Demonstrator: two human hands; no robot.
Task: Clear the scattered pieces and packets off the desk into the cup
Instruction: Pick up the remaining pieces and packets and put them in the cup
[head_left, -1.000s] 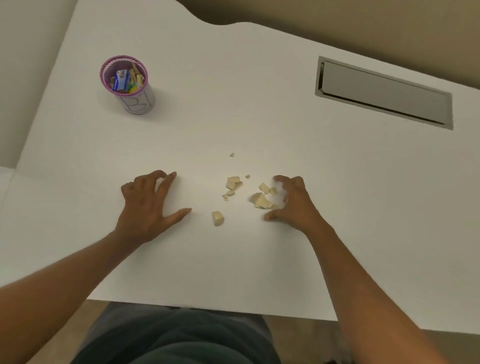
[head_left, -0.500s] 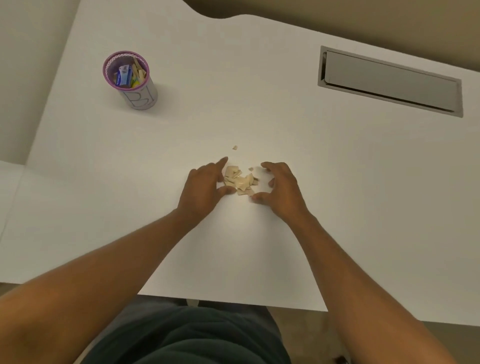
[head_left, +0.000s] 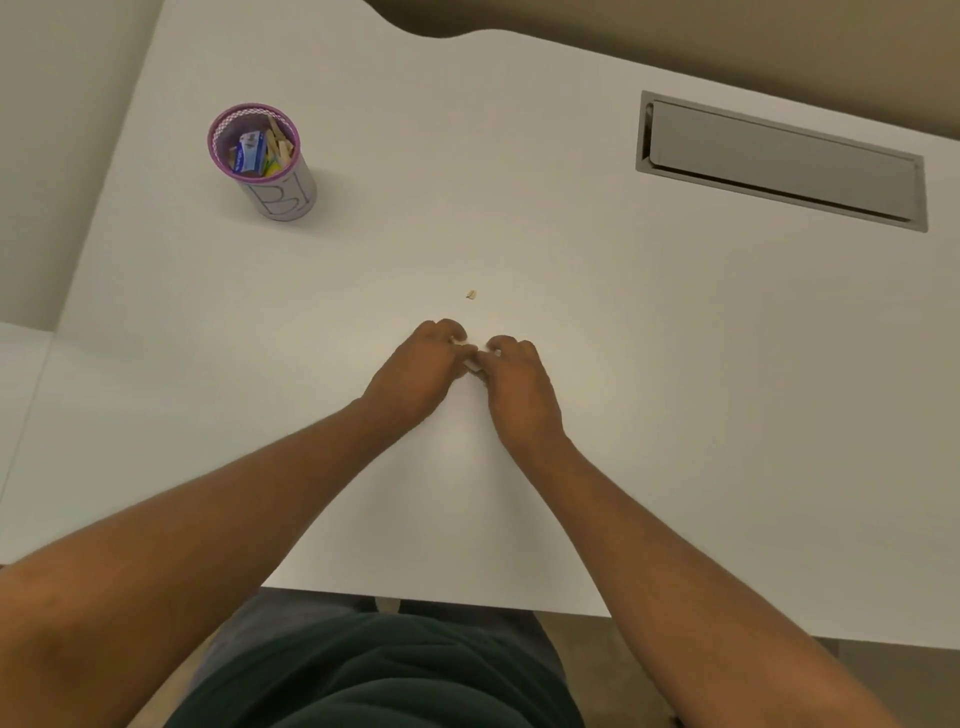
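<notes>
I am cupping my left hand (head_left: 415, 371) and right hand (head_left: 517, 387) together around the gathered beige pieces (head_left: 471, 361) at the desk's (head_left: 571, 312) near middle, next needing to lift them without spilling to the far-left cup (head_left: 270, 166), leaving one stray chip (head_left: 471, 295).

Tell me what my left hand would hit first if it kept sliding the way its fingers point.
Probably the right hand: the left hand points right-forward and their fingertips nearly meet over the gathered pieces.
</notes>
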